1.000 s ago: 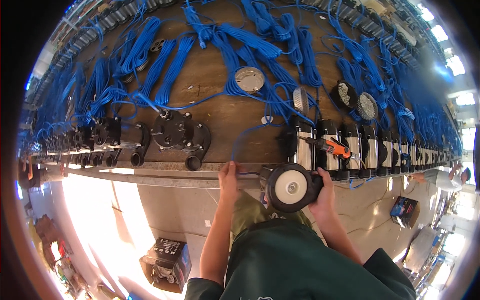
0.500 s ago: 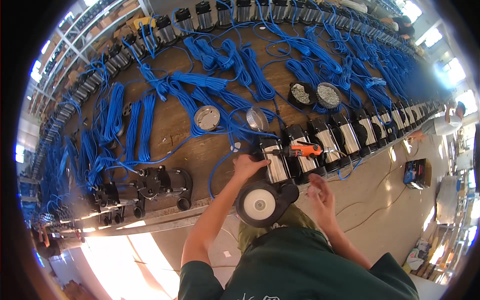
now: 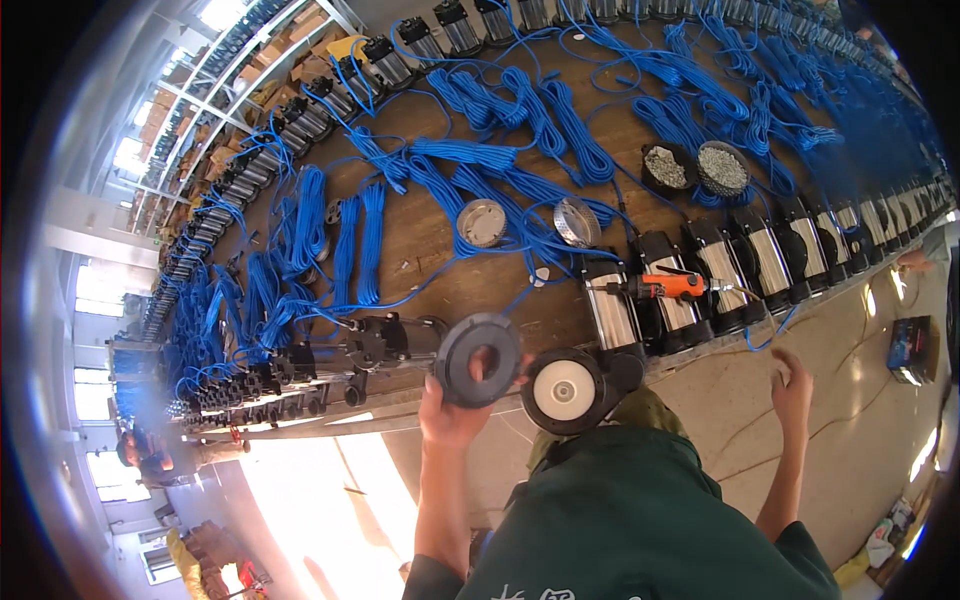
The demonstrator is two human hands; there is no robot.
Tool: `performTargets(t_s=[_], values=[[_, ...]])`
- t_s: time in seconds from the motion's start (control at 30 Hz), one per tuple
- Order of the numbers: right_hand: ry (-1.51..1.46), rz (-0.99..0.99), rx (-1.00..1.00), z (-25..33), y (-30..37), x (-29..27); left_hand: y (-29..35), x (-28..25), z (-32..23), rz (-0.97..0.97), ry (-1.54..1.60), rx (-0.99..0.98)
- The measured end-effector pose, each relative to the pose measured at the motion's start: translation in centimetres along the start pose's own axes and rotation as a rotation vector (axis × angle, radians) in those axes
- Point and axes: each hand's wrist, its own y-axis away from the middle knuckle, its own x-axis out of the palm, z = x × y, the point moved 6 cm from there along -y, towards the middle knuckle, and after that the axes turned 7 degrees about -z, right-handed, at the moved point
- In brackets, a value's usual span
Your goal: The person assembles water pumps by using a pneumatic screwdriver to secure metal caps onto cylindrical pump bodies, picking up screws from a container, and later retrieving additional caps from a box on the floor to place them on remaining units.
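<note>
At the far left, tall white metal shelving [image 3: 215, 110] holds brown cardboard boxes. Right of it, bundles of coiled blue cable [image 3: 311, 220] spread over a brown wooden tabletop [image 3: 418, 262], with black pump bodies [image 3: 385, 340] lined up along the near edge. The left hand [image 3: 452, 422] is clamped on a flat dark grey ring [image 3: 453, 364] with a wide central hole; it is raised in front of the table edge, fingertips showing through the hole and past its right side. Beyond the ring lies a shallow round silver metal dish [image 3: 482, 223]. Just right of the ring, at the near edge, a black round pump housing [image 3: 598, 396] faces up with a white disc [image 3: 563, 390] in it. An orange and black power driver [image 3: 672, 286] lies across silver metal cylinders [image 3: 614, 318]; farther back, a black bowl [image 3: 668, 188] and a silver metal bowl [image 3: 724, 197] contain small pieces. The right hand [image 3: 793, 392], well apart from the left, is empty, fingers loosely curled, above the floor [image 3: 735, 440].
</note>
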Motion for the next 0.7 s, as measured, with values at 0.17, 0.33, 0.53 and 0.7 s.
performTargets(t_s=[0.17, 0.33, 0.53, 0.7], values=[[-0.409, 0.011, 0.187, 7.6, -1.8, 2.6, 3.2, 6.3, -0.1, -0.145, -1.573, 0.49], [-0.697, 0.292, 0.084, 16.2, -1.1, 6.6, 3.7, 7.3, 5.3, -0.232, -1.69, 0.554], [-0.757, 0.468, 0.046, 20.8, -0.7, 8.3, 3.1, 6.9, 6.4, -0.283, -1.706, 0.553], [-0.779, 0.533, -0.008, 22.5, -0.1, 9.3, 2.8, 6.5, 6.3, -0.21, -1.698, 0.561]])
